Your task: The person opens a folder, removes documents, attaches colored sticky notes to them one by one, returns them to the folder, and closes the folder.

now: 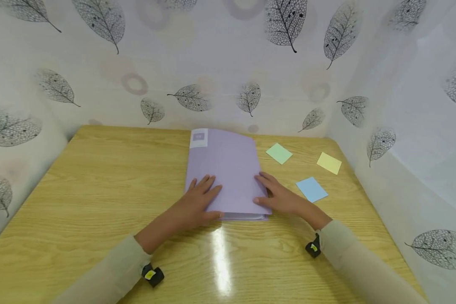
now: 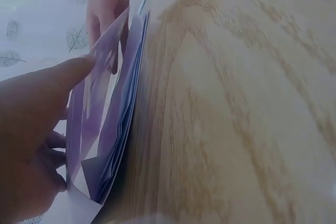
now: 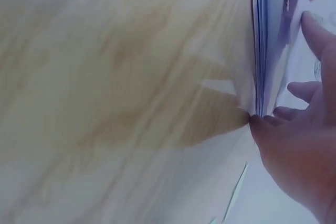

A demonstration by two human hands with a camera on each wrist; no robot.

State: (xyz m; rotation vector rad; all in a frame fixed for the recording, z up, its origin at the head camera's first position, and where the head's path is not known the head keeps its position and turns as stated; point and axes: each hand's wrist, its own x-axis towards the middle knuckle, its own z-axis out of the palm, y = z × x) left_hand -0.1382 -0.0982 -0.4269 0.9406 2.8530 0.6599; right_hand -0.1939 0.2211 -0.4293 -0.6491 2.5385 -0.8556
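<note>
A light purple folder (image 1: 228, 169) lies closed on the table, a white label (image 1: 199, 137) at its upper left corner. My left hand (image 1: 197, 204) rests on the cover's lower left with its fingers spread, the thumb at the bottom edge. My right hand (image 1: 283, 197) touches the folder's right side, its thumb on the cover and fingertips along the edge. The folder's cover stands slightly raised over the sheets (image 2: 123, 114) inside in the left wrist view. Right fingertips (image 3: 257, 121) meet the folder's edge near the tabletop in the right wrist view.
Right of the folder lie a green paper square (image 1: 279, 153), a yellow one (image 1: 329, 163) and a blue one (image 1: 311, 189). The wooden table (image 1: 110, 177) meets a leaf-patterned white curtain (image 1: 220, 63) behind and at both sides.
</note>
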